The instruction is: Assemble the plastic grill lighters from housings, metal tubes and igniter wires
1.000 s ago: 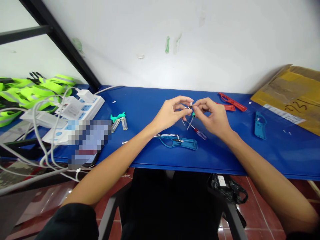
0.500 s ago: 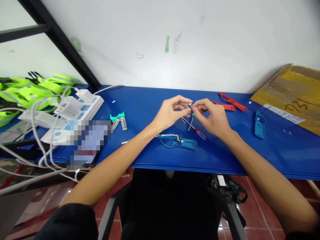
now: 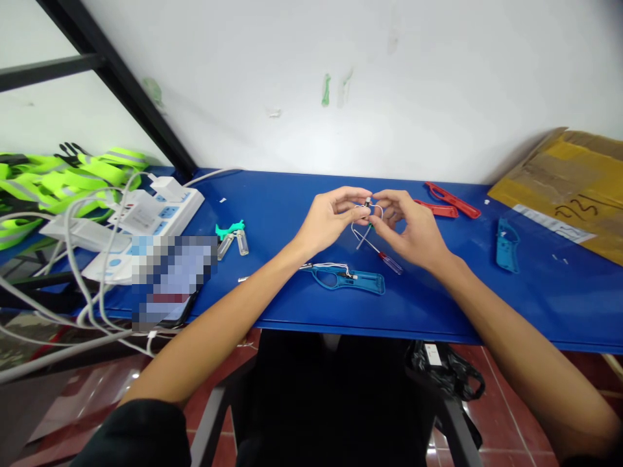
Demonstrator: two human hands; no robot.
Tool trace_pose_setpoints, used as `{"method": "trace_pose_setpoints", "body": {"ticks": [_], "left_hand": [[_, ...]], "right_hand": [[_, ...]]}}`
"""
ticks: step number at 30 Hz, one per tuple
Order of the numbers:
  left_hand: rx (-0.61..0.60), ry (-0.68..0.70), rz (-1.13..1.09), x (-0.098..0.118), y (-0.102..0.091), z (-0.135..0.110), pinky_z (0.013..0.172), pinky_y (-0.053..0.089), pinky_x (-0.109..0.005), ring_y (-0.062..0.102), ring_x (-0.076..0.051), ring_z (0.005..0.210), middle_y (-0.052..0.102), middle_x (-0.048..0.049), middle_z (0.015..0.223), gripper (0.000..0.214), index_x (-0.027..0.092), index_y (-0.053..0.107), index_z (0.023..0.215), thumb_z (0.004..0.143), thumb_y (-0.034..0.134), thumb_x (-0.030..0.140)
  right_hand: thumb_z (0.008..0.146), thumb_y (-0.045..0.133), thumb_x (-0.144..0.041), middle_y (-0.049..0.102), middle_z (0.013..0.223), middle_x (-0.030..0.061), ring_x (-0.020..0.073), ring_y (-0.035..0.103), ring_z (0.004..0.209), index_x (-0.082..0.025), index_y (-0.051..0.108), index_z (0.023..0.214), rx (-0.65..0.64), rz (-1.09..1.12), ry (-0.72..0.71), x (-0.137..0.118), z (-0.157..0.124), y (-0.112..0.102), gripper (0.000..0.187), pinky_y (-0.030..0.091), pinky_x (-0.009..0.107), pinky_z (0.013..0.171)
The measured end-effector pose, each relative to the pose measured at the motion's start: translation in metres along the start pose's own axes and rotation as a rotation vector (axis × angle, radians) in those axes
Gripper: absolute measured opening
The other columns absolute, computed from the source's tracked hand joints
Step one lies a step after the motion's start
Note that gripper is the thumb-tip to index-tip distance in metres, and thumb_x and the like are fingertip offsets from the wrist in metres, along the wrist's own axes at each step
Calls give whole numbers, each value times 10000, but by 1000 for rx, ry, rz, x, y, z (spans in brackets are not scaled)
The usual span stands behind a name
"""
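Note:
Above the table, my left hand (image 3: 331, 219) pinches a small black-and-white part (image 3: 368, 203) with thin white wires between thumb and fingers. Close against it, my right hand (image 3: 413, 224) has curved fingers, the tips at the same part and its looping wire; their exact contact is too small to make out. Below lie a screwdriver with a red and clear handle (image 3: 390, 264) and another thin tool with a green piece, crossing its shaft. Nearer to me rests an open blue plastic handle shell (image 3: 367, 281) holding white wires and a small black piece, partly behind my left forearm.
Red plastic shells (image 3: 452, 200) and another blue shell (image 3: 507, 246) lie right, before a taped cardboard box (image 3: 564, 188). On the left are a green piece with clear vials (image 3: 232, 237), a phone (image 3: 178, 279), a cabled power strip (image 3: 182, 211) and neon straps (image 3: 73, 185).
The small part now stands more upright between my fingers. My right thumb and index finger have spread apart somewhat, and the white wire bows out toward my right hand.

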State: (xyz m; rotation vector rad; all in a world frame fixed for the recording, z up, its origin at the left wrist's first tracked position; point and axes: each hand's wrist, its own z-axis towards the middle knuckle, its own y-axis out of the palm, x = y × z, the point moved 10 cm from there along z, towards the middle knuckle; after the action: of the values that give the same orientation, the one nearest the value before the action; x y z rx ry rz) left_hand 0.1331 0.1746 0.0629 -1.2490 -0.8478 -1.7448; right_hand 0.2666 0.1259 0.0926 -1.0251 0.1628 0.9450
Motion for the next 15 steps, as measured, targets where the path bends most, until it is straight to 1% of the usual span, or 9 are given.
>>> {"method": "trace_pose_setpoints", "body": {"ticks": [3, 5, 7, 10, 11, 13, 15], "left_hand": [[45, -24, -33, -7, -8, 3, 885, 683, -373, 785, -186, 938, 755, -66, 1117, 259, 186, 745, 1126, 872, 797, 200], [87, -47, -15, -12, -17, 5, 875, 684, -366, 780, -171, 898, 756, -68, 1115, 272, 182, 740, 1127, 865, 812, 201], [129, -71, 41, -17, -26, 8, 849, 683, -353, 773, -159, 856, 766, -73, 1103, 270, 177, 738, 1122, 865, 818, 195], [179, -105, 183, -25, -41, 12, 733, 664, -309, 755, -151, 807, 778, -92, 1104, 263, 167, 744, 1122, 870, 816, 181], [190, -116, 230, -27, -45, 13, 690, 647, -295, 746, -148, 787, 781, -100, 1104, 263, 162, 747, 1123, 870, 815, 175], [214, -135, 306, -33, -56, 18, 642, 616, -284, 724, -141, 747, 781, -112, 1096, 260, 150, 750, 1126, 873, 809, 161], [245, -145, 367, -37, -67, 24, 665, 607, -297, 712, -141, 736, 780, -116, 1072, 247, 137, 754, 1112, 871, 805, 147]], "right_hand": [[1013, 673, -376, 702, 1219, 100, 163, 644, 720, -232, 544, 1408, -6, -51, 16, 3, 1, 1, 440, 562, 355, 640], [1008, 690, -427, 675, 1292, 119, 184, 651, 755, -236, 518, 1460, -26, -89, 41, 8, 1, 2, 520, 578, 388, 682], [1011, 681, -491, 659, 1330, 133, 216, 670, 802, -237, 532, 1474, -93, -154, 61, 15, 0, 8, 549, 591, 427, 720], [1067, 561, -517, 636, 1408, 153, 293, 714, 978, -249, 620, 1430, -252, -275, 53, 26, -4, 25, 456, 615, 474, 763], [1087, 516, -499, 631, 1433, 156, 320, 713, 1069, -255, 639, 1426, -289, -294, 41, 29, -5, 30, 436, 625, 494, 804], [1106, 469, -462, 644, 1450, 158, 354, 676, 1227, -262, 640, 1455, -320, -293, 8, 32, -7, 36, 438, 617, 554, 945], [1106, 472, -460, 672, 1441, 159, 369, 637, 1305, -258, 627, 1487, -332, -277, -20, 33, -7, 41, 458, 558, 610, 1076]]}}
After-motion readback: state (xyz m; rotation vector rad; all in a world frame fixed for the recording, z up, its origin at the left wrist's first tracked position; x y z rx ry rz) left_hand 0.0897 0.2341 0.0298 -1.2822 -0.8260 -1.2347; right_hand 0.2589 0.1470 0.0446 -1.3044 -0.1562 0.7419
